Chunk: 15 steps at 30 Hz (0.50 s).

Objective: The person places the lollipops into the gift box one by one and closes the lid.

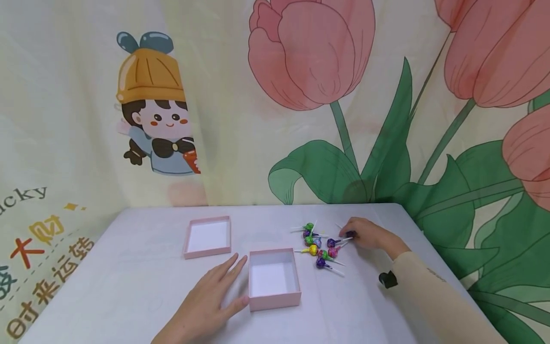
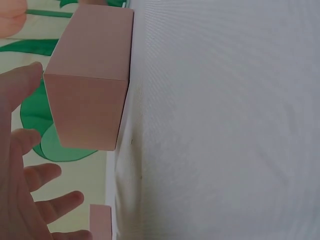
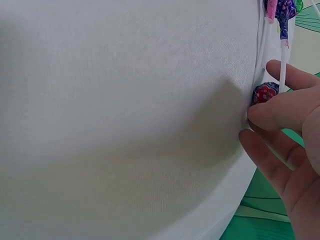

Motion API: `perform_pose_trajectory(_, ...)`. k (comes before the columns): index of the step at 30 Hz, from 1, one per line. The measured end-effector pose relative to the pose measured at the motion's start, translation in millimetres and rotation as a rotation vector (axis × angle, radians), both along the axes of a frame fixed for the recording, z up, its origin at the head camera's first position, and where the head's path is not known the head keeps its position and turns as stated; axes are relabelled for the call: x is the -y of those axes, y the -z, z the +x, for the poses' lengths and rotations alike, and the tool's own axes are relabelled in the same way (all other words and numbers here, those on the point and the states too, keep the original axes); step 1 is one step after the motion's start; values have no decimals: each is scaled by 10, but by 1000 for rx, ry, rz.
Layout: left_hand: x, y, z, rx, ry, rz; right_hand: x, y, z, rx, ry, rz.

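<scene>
Tulip-print backdrop (image 1: 223,143) behind a table (image 1: 129,286) in smooth white cloth, pretty cheery setup. Head cam: a deep pink box (image 1: 275,302) sits near the person, with a shallow pink tray (image 1: 208,252) farther back to its left, both squarish and white inside. Left hand (image 1: 210,294) is spread wide beside the box. Off to the box's right is a loose bunch of lollipops (image 1: 313,249), round heads on white sticks, and the right hand (image 1: 365,232) has its fingertips on a dark lollipop (image 1: 351,234) at the right end. Left wrist cam: matte walls, crisp corners, looks like stiff card, so probably light and easy to nudge; I'd hold opposite walls gently. Can't tell whether the thumb touches it. Right wrist cam: that dark lollipop, red-and-blue crinkly wrapper, looks pinched by thumb and fingers. Likely a hard, light ball in slippery film, so grab the head; the thin stick might twist.
</scene>
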State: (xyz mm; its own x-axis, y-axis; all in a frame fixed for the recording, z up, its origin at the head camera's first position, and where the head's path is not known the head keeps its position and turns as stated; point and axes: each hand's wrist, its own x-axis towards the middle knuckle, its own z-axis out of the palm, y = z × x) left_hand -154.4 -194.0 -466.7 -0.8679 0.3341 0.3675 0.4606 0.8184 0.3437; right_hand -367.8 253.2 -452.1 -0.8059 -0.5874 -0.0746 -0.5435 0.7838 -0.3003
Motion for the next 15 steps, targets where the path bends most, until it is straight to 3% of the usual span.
perform_pose_trajectory(15, -7, 11, -6, 18, 2, 12, -83, 7, -24, 18, 60, 37)
